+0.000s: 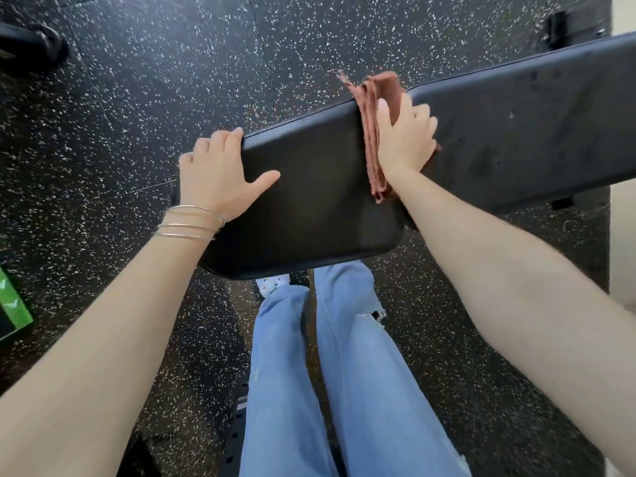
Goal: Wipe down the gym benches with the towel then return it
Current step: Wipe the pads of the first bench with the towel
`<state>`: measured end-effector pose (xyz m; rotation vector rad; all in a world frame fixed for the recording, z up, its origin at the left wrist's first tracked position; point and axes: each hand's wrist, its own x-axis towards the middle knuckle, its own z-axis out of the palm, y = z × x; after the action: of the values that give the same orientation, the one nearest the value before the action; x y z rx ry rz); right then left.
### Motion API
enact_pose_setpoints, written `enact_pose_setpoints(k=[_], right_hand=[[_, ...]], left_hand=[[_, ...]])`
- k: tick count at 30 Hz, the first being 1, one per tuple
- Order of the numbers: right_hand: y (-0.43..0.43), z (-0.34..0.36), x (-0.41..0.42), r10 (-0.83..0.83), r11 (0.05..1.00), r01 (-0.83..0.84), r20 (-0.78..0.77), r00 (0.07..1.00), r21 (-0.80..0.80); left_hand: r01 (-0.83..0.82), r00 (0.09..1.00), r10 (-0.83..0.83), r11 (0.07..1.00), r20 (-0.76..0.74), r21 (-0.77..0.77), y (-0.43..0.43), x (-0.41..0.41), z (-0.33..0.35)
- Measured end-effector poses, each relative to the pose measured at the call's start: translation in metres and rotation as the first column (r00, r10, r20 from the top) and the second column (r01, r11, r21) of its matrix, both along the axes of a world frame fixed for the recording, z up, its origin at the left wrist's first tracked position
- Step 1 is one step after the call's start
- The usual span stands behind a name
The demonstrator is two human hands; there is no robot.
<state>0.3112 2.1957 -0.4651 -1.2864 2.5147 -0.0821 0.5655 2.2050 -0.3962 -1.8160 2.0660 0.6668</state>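
A black padded gym bench point(309, 194) runs from the middle of the view up to the right edge. Its near seat pad meets a longer back pad point(523, 132) at a seam. A folded reddish-brown towel point(373, 132) lies across that seam. My right hand point(404, 136) presses flat on the towel, fingers curled over its far side. My left hand point(216, 173) grips the left end of the seat pad, fingers over the far edge and thumb on top. Damp streaks show on the back pad.
Black speckled rubber flooring point(172, 63) surrounds the bench. My legs in blue jeans point(327, 373) stand under the near edge. A green and black object point(12, 304) sits at the left edge. Dark equipment parts show at top left point(31, 43) and top right point(564, 29).
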Motion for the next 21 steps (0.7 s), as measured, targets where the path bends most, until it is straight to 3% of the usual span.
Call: enact_pose_setpoints(k=[3,5,8,13,16,18,21], right_hand=[[0.054,-0.004,0.013,-0.025,0.991,0.024,-0.006,1.0,-0.135],[0.105,0.0,0.022,0.082,0.971,-0.084,-0.019,0.996,-0.222],[0.15,0.005,0.026,0.257,0.946,-0.262,-0.053,0.965,-0.189],[0.057,0.003,0.022,0.166,0.953,-0.173,-0.051,0.985,-0.249],[-0.005,0.0,0.014,0.154,0.982,-0.151,0.019,0.988,-0.118],[-0.009,-0.004,0.009,0.206,0.973,-0.199,0.053,0.977,-0.117],[0.047,-0.004,0.007,0.259,0.927,-0.247,0.007,0.966,-0.281]], left_hand=[[-0.003,1.0,0.004,1.0,0.004,-0.018,-0.001,-0.009,-0.003],[0.0,1.0,0.0,1.0,0.0,-0.018,-0.002,-0.014,-0.004],[0.009,1.0,-0.009,1.0,0.004,-0.014,-0.004,-0.023,-0.004],[0.025,1.0,-0.025,1.0,0.013,-0.016,-0.007,-0.04,-0.006],[0.027,0.999,-0.027,1.0,0.019,-0.009,-0.011,-0.051,-0.008],[0.034,0.999,-0.034,0.999,0.028,-0.004,-0.013,-0.056,-0.008],[0.047,0.998,-0.048,0.999,0.032,0.008,-0.016,-0.06,-0.009]])
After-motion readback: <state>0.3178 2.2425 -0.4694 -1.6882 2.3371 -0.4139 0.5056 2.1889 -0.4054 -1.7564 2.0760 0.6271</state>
